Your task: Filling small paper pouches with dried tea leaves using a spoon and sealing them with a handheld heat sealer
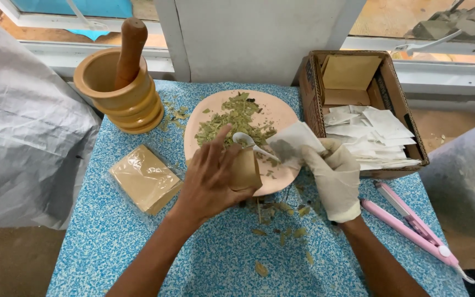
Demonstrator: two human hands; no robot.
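Your bare left hand is closed around a small brown paper pouch, thumb in front and fingers curled behind, holding it upright over the near rim of a pink plate. Your right hand, in a white glove, pinches a white filter-paper sachet and, it seems, the handle of a small white plastic spoon, whose bowl sits just above the pouch's mouth.

The pouch looks light and thin and would likely crumple if squeezed; hold it by its side edges so the mouth stays open. The sachet looks flimsy and easily torn; take it by a corner. The dried green leaves heaped on the plate beyond your fingers look brittle and weightless, prone to scatter.

Counted: one pouch in hand, one sachet, one spoon, one plate, one leaf heap. Left of your left hand lies one clear-wrapped pack of brown pouches; further off, one wooden mortar with one pestle. Right of your gloved hand sit one cardboard box of many white sachets and one pink heat sealer.
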